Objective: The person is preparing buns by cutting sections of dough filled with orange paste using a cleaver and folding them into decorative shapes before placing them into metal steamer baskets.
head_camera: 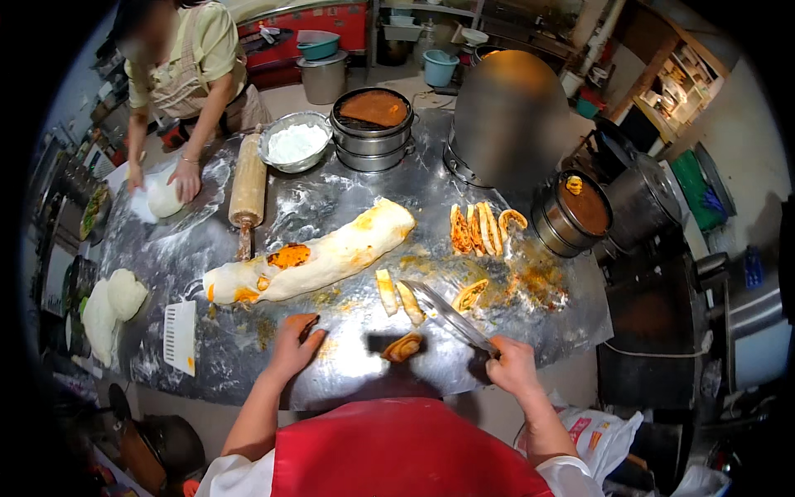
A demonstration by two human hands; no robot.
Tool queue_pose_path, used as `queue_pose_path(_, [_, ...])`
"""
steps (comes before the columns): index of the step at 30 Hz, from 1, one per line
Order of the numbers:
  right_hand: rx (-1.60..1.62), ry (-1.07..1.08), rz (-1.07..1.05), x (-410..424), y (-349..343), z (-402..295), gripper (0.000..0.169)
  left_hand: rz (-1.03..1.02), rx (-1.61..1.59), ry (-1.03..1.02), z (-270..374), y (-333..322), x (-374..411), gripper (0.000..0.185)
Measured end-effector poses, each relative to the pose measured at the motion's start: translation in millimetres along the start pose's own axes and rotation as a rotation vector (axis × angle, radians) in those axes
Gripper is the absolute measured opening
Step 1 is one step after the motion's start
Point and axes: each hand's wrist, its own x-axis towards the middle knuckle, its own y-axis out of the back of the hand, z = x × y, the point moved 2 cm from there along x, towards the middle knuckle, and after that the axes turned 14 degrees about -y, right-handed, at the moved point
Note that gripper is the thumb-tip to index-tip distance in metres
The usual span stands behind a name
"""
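Note:
My right hand (pixel 512 365) grips the handle of a long metal knife (pixel 448 312), whose blade points up and left over the metal worktop. Beside the blade's far end lie two cut dough strips (pixel 386 292). My left hand (pixel 296 348) rests near the table's front edge, fingers apart, with nothing seen in it. Ahead of it stretches a long filled dough roll (pixel 335 255) with orange filling showing through. A cut slice (pixel 402 348) lies between my hands, another (pixel 470 295) right of the blade. Several filled strips (pixel 477 228) stand side by side farther back.
Across the table at left, a co-worker's hands press a dough ball (pixel 164 192). Around the worktop are a rolling pin (pixel 248 180), a flour bowl (pixel 295 143), steamer baskets (pixel 372 140), another steamer stack (pixel 562 220), a white slotted scraper (pixel 180 338) and dough lumps (pixel 112 307).

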Motion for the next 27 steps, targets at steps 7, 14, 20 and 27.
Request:
queue_pose_path(7, [0.036, 0.076, -0.209, -33.1, -74.2, -108.0, 0.021, 0.091, -0.105, 0.056, -65.7, 64.7, -46.8, 0.024])
queue_pose_path(14, [-0.206, 0.039, -0.452, -47.6, -130.0, -146.5, 0.019, 0.120, -0.117, 0.067, -85.4, 98.6, -69.5, 0.021])
queue_pose_path(20, [-0.313, -0.079, -0.509, -48.3, -131.2, -136.6, 0.021, 0.186, 0.010, -0.004, -95.2, 105.7, -86.9, 0.017])
queue_pose_path(27, [-0.359, -0.017, -0.416, -56.2, -131.1, -141.0, 0.025, 0.219, -0.067, 0.160, -101.5, 134.1, -75.6, 0.020])
